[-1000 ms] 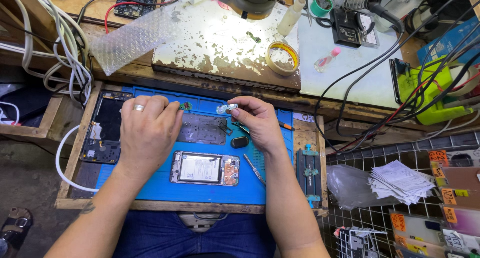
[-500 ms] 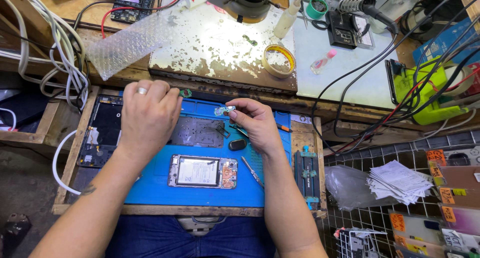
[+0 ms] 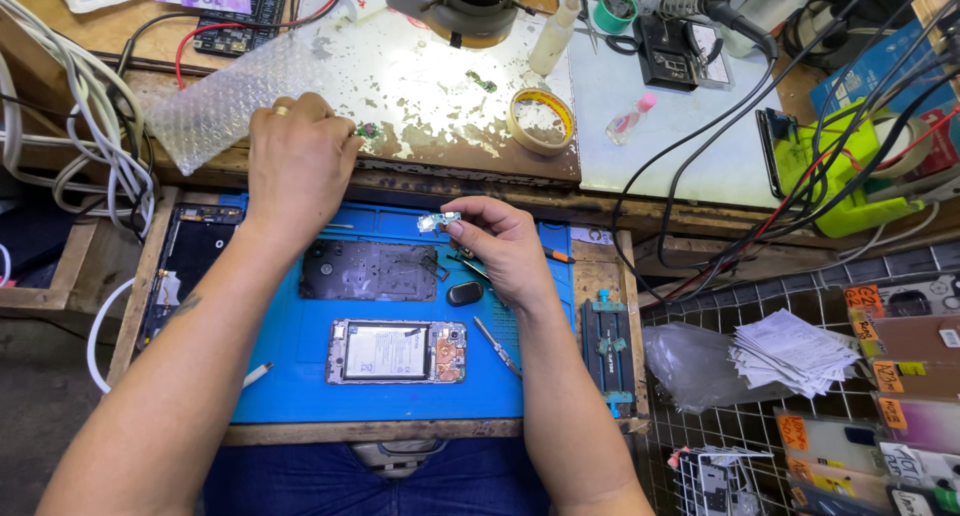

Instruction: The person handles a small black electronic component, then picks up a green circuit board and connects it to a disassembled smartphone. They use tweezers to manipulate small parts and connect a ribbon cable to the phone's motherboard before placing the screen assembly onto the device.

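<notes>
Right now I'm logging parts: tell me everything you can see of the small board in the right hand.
The small board is a pale, thin, narrow strip with tiny metallic parts. It is pinched at one end by the right hand, lying roughly level above the blue mat, with its free end pointing left. Nothing else touches it.

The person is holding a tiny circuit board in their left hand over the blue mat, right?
Not quite. The head view shows the tiny circuit board pinched in the right hand, over the blue mat. The left hand is up on the worn bench.
</notes>
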